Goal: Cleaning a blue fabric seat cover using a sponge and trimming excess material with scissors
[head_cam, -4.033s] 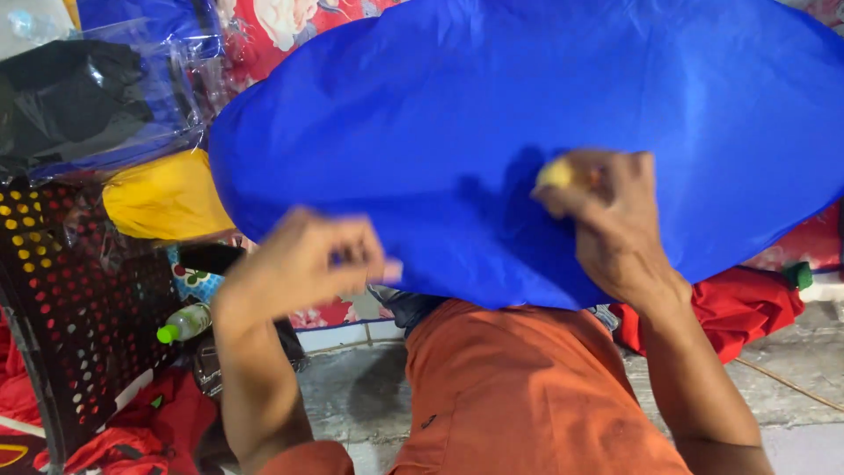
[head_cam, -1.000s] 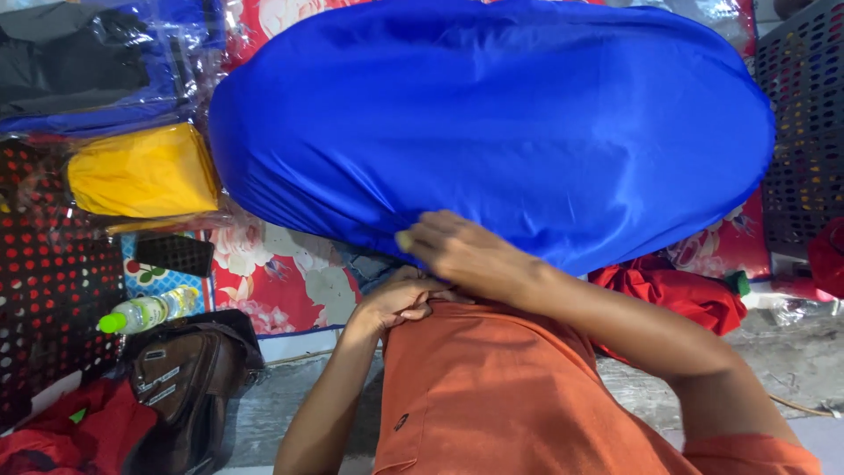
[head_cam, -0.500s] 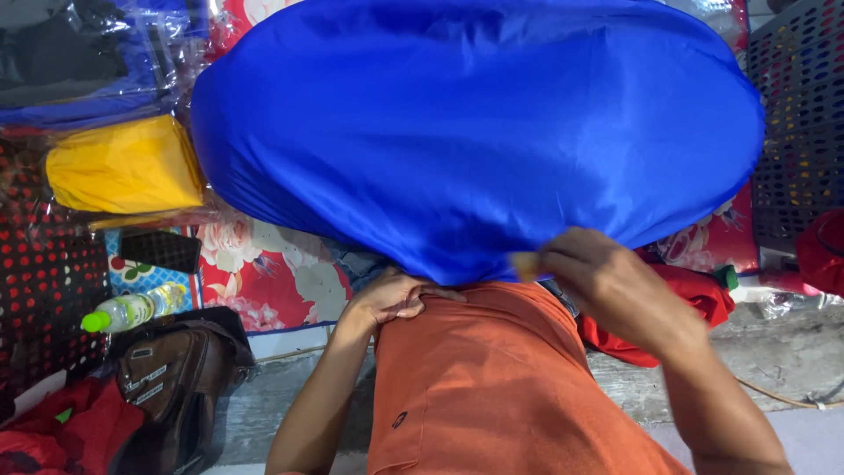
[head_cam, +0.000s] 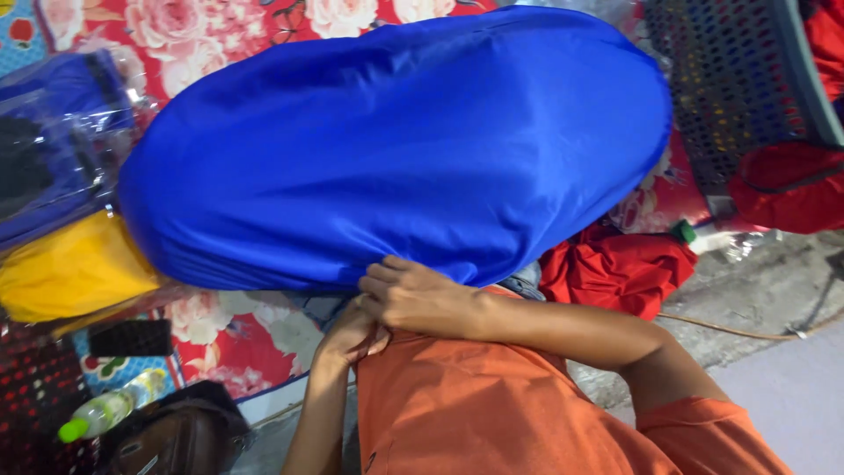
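— Floral mat [head_cam: 220, 339], red with pale roses, covers the ground; what lies on it?

— One big rounded blue fabric bundle [head_cam: 396, 149], smooth and slightly shiny, filling the mat's middle, its near edge over an orange-clad lap [head_cam: 492, 405].

— And the hands?

— Right hand [head_cam: 418, 295] lies flat on the bundle's near edge, fingers together and curled on the cloth. Left hand [head_cam: 352, 334] sits just beneath it, closed; on what, I cannot tell.

— Anything nearby?

— Yellow folded cloth [head_cam: 70, 268] at the left edge, crumpled red cloth [head_cam: 615, 268] at the right, a perforated plastic crate [head_cam: 730, 88] beyond.
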